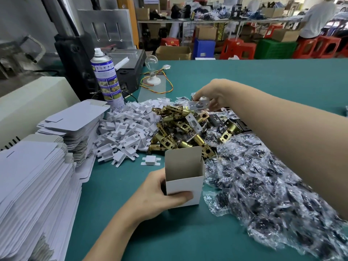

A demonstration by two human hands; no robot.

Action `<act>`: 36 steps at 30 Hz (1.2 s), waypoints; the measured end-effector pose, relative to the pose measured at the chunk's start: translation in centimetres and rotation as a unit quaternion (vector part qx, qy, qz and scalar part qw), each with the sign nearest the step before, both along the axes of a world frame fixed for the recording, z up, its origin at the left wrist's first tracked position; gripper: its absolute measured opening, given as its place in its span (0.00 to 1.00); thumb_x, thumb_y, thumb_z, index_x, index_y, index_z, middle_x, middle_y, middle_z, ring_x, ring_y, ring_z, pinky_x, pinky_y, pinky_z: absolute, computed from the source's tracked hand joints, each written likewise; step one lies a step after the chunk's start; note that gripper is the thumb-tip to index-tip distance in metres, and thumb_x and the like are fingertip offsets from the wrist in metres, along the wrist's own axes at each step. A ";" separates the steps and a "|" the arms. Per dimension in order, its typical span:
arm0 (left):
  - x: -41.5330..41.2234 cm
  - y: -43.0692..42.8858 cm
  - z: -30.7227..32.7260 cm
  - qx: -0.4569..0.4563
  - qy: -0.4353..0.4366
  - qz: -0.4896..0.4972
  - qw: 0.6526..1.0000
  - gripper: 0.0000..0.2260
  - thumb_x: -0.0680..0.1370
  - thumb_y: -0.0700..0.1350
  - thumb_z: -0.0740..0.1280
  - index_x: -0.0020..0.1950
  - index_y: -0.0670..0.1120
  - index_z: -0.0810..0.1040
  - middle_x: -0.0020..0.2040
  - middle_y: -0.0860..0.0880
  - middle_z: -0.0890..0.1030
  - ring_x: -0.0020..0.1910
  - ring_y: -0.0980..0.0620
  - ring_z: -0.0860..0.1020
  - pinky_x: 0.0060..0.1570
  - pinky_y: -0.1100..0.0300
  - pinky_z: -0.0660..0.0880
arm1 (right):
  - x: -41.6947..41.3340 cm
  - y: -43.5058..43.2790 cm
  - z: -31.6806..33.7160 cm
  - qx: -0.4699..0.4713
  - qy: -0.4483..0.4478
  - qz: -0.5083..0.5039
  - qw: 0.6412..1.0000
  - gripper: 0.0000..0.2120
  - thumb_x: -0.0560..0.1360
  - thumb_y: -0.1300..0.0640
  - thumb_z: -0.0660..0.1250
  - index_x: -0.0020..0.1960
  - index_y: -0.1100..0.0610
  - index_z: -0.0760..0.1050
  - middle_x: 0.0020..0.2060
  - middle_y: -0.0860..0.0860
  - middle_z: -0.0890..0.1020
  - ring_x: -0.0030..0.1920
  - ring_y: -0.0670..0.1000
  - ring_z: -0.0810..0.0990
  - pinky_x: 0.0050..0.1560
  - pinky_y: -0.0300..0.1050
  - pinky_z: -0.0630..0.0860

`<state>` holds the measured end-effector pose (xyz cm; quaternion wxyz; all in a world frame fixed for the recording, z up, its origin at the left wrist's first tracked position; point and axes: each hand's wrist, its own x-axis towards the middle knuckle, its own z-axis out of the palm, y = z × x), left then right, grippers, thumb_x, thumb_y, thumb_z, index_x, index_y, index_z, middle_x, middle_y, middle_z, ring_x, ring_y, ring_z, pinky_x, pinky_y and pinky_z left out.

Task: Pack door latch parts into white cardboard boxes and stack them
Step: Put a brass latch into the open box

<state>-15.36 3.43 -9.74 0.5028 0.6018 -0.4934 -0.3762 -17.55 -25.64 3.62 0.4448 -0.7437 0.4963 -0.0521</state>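
1. We judge it early. Our left hand grips one white box standing on the desk, mouth open upward, long axis vertical. No packed boxes show.
2. Our right hand pinches a silver plate above the brass latch pile, its long axis roughly level.
3. Filling, closing and stacking remain.

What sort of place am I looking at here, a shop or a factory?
Most likely a small factory's packing bench: a heap of brass latch bolts, stacks of flat white cartons, and further worktables with cardboard boxes and red plastic stools behind.
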 end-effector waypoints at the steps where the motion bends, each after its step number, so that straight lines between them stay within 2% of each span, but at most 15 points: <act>1: 0.0 0.0 0.0 -0.001 0.000 0.000 1.000 0.11 0.73 0.44 0.77 0.55 0.53 0.83 0.50 0.44 0.84 0.47 0.56 0.81 0.50 0.60 0.78 | -0.3 -0.1 0.0 0.004 -0.024 -0.005 1.000 0.11 0.80 0.59 0.71 0.55 0.61 0.70 0.46 0.56 0.78 0.34 0.49 0.75 0.33 0.39 0.74; 4: 0.0 -0.1 -0.2 -0.001 0.000 0.002 1.000 0.11 0.72 0.48 0.77 0.54 0.53 0.83 0.49 0.45 0.84 0.45 0.57 0.81 0.48 0.62 0.78 | -1.2 0.1 -0.1 0.025 -0.093 0.007 0.995 0.07 0.78 0.62 0.74 0.51 0.60 0.76 0.50 0.56 0.82 0.46 0.52 0.82 0.45 0.44 0.81; 8: 0.0 -0.1 -0.3 -0.002 0.001 0.007 1.000 0.11 0.73 0.46 0.77 0.54 0.52 0.83 0.50 0.44 0.84 0.47 0.56 0.81 0.50 0.60 0.78 | -2.5 1.6 0.1 0.054 -0.201 0.008 0.978 0.08 0.77 0.61 0.74 0.55 0.59 0.79 0.51 0.54 0.86 0.54 0.54 0.84 0.61 0.54 0.78; 10: 0.0 -0.1 -0.4 -0.003 0.001 0.012 1.000 0.11 0.73 0.47 0.77 0.54 0.52 0.83 0.50 0.44 0.84 0.47 0.56 0.81 0.50 0.60 0.79 | -3.6 3.0 0.6 0.083 -0.288 0.005 0.954 0.14 0.77 0.62 0.73 0.62 0.60 0.78 0.47 0.52 0.87 0.50 0.53 0.86 0.61 0.54 0.77; 12: -0.1 0.0 -0.4 -0.006 -0.002 0.014 1.000 0.11 0.73 0.48 0.76 0.53 0.53 0.83 0.49 0.45 0.84 0.46 0.56 0.81 0.49 0.60 0.78 | -5.5 5.1 1.2 0.090 -0.385 0.029 0.918 0.20 0.76 0.67 0.72 0.67 0.61 0.75 0.48 0.54 0.88 0.52 0.55 0.88 0.64 0.54 0.79; 14: -0.1 -0.1 -0.5 -0.005 -0.002 0.014 1.000 0.11 0.72 0.49 0.76 0.53 0.54 0.83 0.49 0.45 0.84 0.47 0.56 0.81 0.49 0.60 0.78 | -7.9 7.8 1.7 0.081 -0.463 0.084 0.879 0.22 0.73 0.70 0.73 0.66 0.60 0.76 0.50 0.57 0.88 0.56 0.60 0.87 0.64 0.56 0.81; 17: -0.3 -0.3 -0.5 0.002 0.015 0.009 1.000 0.14 0.71 0.51 0.77 0.55 0.53 0.81 0.51 0.43 0.83 0.49 0.54 0.81 0.51 0.58 0.79 | -11.4 11.9 1.4 0.057 -0.494 0.168 0.851 0.19 0.71 0.66 0.75 0.60 0.58 0.78 0.50 0.57 0.87 0.57 0.61 0.86 0.61 0.55 0.82; 21: -0.8 -0.5 -0.3 -0.001 0.048 -0.011 0.999 0.17 0.73 0.47 0.78 0.60 0.53 0.81 0.58 0.40 0.83 0.59 0.40 0.82 0.60 0.47 0.79 | -13.8 15.1 -0.2 0.035 -0.480 0.219 0.849 0.14 0.71 0.65 0.74 0.56 0.62 0.77 0.49 0.58 0.87 0.52 0.60 0.88 0.57 0.52 0.84; 22: -0.9 -0.5 -0.3 -0.003 0.054 -0.018 0.998 0.17 0.74 0.44 0.78 0.61 0.53 0.81 0.59 0.39 0.83 0.60 0.40 0.82 0.62 0.46 0.79 | -14.0 15.5 -0.6 0.022 -0.469 0.225 0.854 0.13 0.71 0.66 0.73 0.55 0.62 0.76 0.49 0.58 0.87 0.52 0.59 0.88 0.56 0.50 0.84; 24: -1.1 -0.5 -0.2 -0.008 0.059 -0.026 0.998 0.17 0.74 0.40 0.77 0.61 0.51 0.81 0.59 0.38 0.82 0.58 0.46 0.83 0.60 0.50 0.80 | -14.3 15.7 -1.3 -0.044 -0.432 0.238 0.869 0.13 0.71 0.68 0.75 0.53 0.62 0.77 0.48 0.57 0.87 0.51 0.56 0.88 0.55 0.50 0.84; 26: -1.1 -0.5 -0.1 -0.010 0.060 -0.023 0.998 0.17 0.74 0.39 0.76 0.62 0.46 0.80 0.59 0.36 0.81 0.56 0.49 0.81 0.57 0.52 0.79 | -14.4 15.4 -1.7 -0.155 -0.368 0.251 0.882 0.14 0.70 0.66 0.79 0.53 0.57 0.80 0.47 0.51 0.88 0.50 0.53 0.87 0.55 0.52 0.83; 30: -1.0 -0.4 -0.1 -0.009 0.039 -0.033 0.999 0.16 0.75 0.39 0.75 0.60 0.41 0.77 0.54 0.33 0.79 0.52 0.50 0.78 0.54 0.54 0.76 | -14.6 15.0 -1.7 -0.285 -0.257 0.278 0.881 0.13 0.69 0.56 0.81 0.51 0.49 0.83 0.46 0.43 0.85 0.50 0.47 0.82 0.49 0.36 0.73; 32: -1.0 -0.5 0.1 -0.013 0.033 -0.048 0.998 0.13 0.75 0.39 0.74 0.57 0.44 0.75 0.47 0.44 0.79 0.48 0.54 0.76 0.49 0.59 0.74 | -14.5 15.1 -1.6 -0.306 -0.202 0.292 0.883 0.13 0.69 0.51 0.80 0.52 0.46 0.83 0.46 0.43 0.82 0.49 0.44 0.79 0.50 0.38 0.73; 34: -1.0 -0.5 0.2 -0.018 0.028 -0.057 0.998 0.12 0.76 0.39 0.74 0.54 0.46 0.73 0.44 0.54 0.74 0.44 0.57 0.72 0.44 0.62 0.71 | -14.2 15.3 -1.6 -0.332 -0.147 0.317 0.876 0.13 0.70 0.47 0.79 0.53 0.44 0.83 0.44 0.44 0.78 0.47 0.43 0.76 0.48 0.41 0.72; 36: -0.9 -0.5 0.1 -0.021 0.023 -0.058 0.998 0.11 0.76 0.39 0.73 0.53 0.44 0.73 0.44 0.55 0.73 0.44 0.57 0.71 0.43 0.63 0.70 | -13.8 15.7 -1.7 -0.356 -0.103 0.349 0.861 0.14 0.71 0.46 0.78 0.55 0.46 0.83 0.42 0.44 0.74 0.45 0.44 0.70 0.45 0.43 0.67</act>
